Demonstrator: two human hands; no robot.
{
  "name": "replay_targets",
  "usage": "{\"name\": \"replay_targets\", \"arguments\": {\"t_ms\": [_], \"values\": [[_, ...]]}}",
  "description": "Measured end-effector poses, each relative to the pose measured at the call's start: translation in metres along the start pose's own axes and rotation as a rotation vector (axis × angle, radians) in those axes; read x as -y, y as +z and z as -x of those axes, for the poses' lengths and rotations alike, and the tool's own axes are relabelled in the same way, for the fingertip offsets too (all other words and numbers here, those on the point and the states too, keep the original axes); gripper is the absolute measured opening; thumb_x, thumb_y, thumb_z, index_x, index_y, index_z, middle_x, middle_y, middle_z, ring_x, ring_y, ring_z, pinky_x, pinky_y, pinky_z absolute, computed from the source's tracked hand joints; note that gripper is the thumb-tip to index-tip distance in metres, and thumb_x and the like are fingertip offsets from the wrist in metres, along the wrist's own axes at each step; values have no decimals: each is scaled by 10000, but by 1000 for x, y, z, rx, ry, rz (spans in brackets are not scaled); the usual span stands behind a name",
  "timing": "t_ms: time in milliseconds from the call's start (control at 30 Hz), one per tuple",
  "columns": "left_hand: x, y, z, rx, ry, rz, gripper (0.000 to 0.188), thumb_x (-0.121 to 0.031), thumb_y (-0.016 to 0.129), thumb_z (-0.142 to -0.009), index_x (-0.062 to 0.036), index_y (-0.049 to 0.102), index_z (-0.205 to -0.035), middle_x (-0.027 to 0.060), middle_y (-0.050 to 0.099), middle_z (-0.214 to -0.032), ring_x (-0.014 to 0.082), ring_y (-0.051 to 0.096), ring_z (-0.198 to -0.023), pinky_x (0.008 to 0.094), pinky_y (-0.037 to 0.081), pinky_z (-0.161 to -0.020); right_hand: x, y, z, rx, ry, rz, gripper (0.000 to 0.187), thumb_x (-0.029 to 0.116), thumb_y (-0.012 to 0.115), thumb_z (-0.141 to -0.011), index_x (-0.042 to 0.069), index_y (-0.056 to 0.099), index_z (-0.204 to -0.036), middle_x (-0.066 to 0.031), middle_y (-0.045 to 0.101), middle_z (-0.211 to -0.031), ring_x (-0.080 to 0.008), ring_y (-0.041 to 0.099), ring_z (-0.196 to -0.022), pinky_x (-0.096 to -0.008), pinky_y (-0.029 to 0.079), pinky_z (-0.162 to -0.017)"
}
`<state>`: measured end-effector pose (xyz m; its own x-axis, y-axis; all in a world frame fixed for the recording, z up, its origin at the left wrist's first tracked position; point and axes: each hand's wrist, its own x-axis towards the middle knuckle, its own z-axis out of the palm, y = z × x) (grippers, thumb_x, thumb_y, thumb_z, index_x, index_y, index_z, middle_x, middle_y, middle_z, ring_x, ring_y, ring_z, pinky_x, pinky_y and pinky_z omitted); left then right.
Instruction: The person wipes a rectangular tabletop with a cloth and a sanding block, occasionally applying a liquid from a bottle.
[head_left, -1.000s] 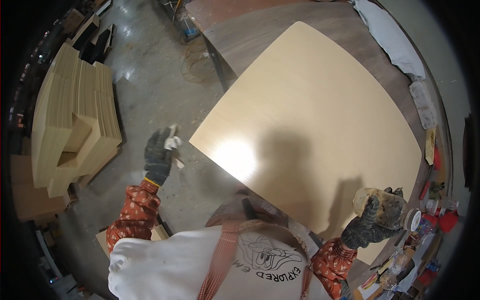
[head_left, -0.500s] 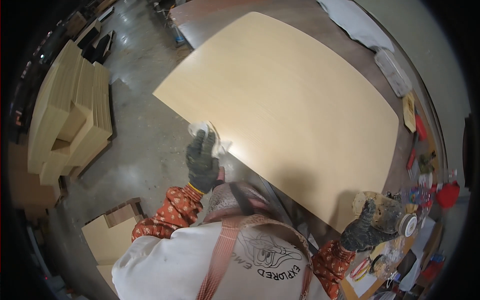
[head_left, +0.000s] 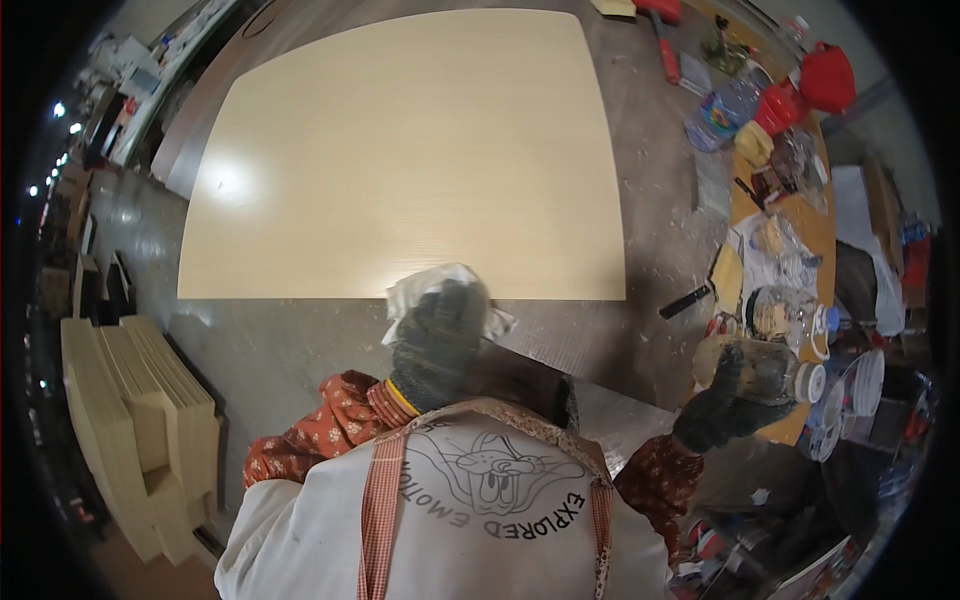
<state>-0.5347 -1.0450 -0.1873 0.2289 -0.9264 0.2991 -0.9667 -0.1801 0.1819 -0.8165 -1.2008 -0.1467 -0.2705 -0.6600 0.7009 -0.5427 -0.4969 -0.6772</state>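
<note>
A pale wood-grain panel with a curved far side lies before me. At its near edge my left hand, in a dark glove, is closed on a white cloth. The cloth overlaps the edge, and the fingers press on top of it. Off to the right, my right hand, also gloved, grips a clear plastic jar with a white cap. The jar lies tilted on its side in the hand, its cap pointing right; murky residue clouds its wall.
Along the right stand a clear bottle, a red-handled tool, a yellow scraper with a black handle and another clear jar. Stacked pale boards stand on the floor at left.
My view has turned, so the panel now lies squarer ahead. The left hand and cloth have moved rightward along its near edge. The right hand keeps its hold on the jar.
</note>
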Motion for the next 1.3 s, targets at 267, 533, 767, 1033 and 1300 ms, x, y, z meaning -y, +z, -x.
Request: {"name": "replay_targets", "arguments": {"t_ms": [267,533,767,1033,1300], "values": [[-105,0,-102,724,429,511,306,-169,584,-889,-28,575,-1160,157,624,-1062,215,655,-883,276,575,-642,27,-32,12,46,216,-155,722,3,718,-748,41,322,-1350,-123,442,-1283,-248,463,-1149,-371,424,-973],[-82,42,-76,603,473,1725,566,-146,643,-830,-110,407,-1344,152,463,-1336,277,445,-1242,432,392,-1032,15,48,-27,112,75,-276,668,129,751,-735,21,390,-1287,-149,517,-1188,-299,524,-1060,-430,461,-925],[16,33,-54,656,-525,1783,751,-454,532,-852,10,285,-1389,278,317,-1337,391,406,-1161,434,408,-924,0,204,-43,381,-110,-563,660,158,720,-762,19,376,-1308,-164,477,-1236,-297,498,-1108,-416,457,-932],[60,43,-28,-502,-948,1682,437,-113,587,-883,10,456,-1281,139,589,-1182,192,586,-1049,285,479,-910,34,316,-41,728,-214,-705,654,190,685,-793,16,360,-1333,-182,430,-1290,-295,468,-1164,-401,451,-940],[89,38,-27,-864,-991,1425,398,-107,582,-891,-15,481,-1264,101,577,-1159,170,560,-1050,310,450,-925,63,337,-12,952,-277,-816,649,223,650,-823,14,345,-1357,-200,384,-1345,-293,439,-1219,-386,446,-947]]}}
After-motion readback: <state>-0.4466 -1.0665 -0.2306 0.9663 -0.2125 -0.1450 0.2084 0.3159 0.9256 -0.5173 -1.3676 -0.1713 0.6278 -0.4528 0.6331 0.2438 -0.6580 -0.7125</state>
